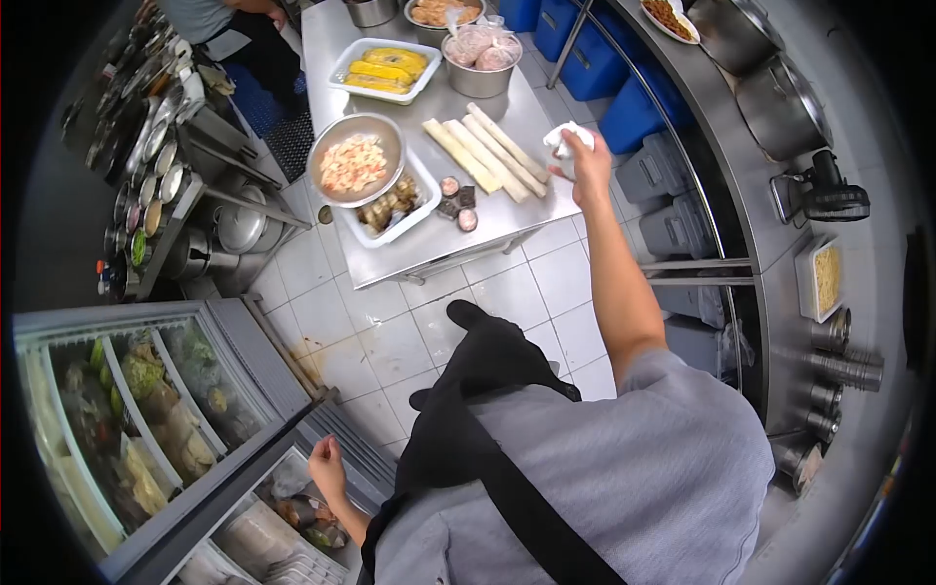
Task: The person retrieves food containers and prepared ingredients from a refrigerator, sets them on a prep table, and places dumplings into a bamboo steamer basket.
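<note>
Within right hand (589, 174), near table (507, 216): white wad (563, 138).

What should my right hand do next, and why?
I'd probably wipe the steel tabletop beside the pale stalks: your right hand holds a white wad, cloth or paper, near its edge, and bare metal shows there.

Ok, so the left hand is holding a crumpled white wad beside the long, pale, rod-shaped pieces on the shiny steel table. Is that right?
Not quite: the head view shows the right hand holding the crumpled white wad, not the left hand. It is indeed beside the long, pale, rod-shaped pieces on the shiny steel table.
</note>
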`<state>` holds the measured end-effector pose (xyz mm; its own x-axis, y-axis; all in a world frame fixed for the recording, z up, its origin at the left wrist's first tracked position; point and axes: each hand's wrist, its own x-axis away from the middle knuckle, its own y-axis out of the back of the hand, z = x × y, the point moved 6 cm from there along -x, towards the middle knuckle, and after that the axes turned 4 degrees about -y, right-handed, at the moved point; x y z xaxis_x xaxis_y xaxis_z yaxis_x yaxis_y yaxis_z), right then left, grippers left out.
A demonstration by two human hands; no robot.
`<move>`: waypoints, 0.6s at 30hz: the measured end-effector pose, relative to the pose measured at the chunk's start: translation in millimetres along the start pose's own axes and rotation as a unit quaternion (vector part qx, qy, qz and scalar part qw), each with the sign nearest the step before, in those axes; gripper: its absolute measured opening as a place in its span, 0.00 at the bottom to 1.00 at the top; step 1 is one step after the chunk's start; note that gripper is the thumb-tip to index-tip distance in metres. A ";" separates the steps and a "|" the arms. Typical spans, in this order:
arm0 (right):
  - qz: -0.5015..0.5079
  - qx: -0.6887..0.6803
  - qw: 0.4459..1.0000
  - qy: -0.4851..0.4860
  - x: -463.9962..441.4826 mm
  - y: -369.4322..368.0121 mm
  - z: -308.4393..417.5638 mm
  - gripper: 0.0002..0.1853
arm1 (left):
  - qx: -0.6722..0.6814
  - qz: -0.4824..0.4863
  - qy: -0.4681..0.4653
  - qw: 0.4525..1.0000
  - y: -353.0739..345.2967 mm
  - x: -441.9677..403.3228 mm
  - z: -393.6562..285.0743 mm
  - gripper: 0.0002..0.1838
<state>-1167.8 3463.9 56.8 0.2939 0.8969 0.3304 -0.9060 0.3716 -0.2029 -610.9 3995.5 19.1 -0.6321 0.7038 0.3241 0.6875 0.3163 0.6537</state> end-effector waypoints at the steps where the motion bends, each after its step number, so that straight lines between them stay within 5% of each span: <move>1: -0.009 0.004 1.000 0.005 -13.6 3.5 9.5 0.24 | -0.004 0.007 -0.002 1.000 -7.9 -5.7 -8.2 0.13; 4: 0.005 -0.017 1.000 -0.008 -32.5 11.6 24.1 0.24 | 0.013 0.037 0.001 0.999 -28.4 -16.3 -19.1 0.13; 8: 0.142 -0.264 0.943 -0.142 -58.3 9.1 -4.7 0.19 | 0.013 0.098 0.085 0.991 -52.0 -12.2 26.7 0.13; 12: 0.104 -0.095 0.988 -0.062 -74.6 2.9 -4.0 0.18 | 0.095 0.173 0.147 0.969 -66.7 7.5 72.6 0.13; 18: 0.089 0.240 0.965 0.050 -115.9 -44.2 -18.4 0.23 | 0.018 0.105 0.210 0.972 -59.6 47.5 56.1 0.13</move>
<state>-1156.3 3347.9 10.5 0.1275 0.9637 0.2344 -0.9745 0.0777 0.2104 -661.8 4045.8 -42.8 -0.5616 0.4358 0.7034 0.8244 0.2220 0.5206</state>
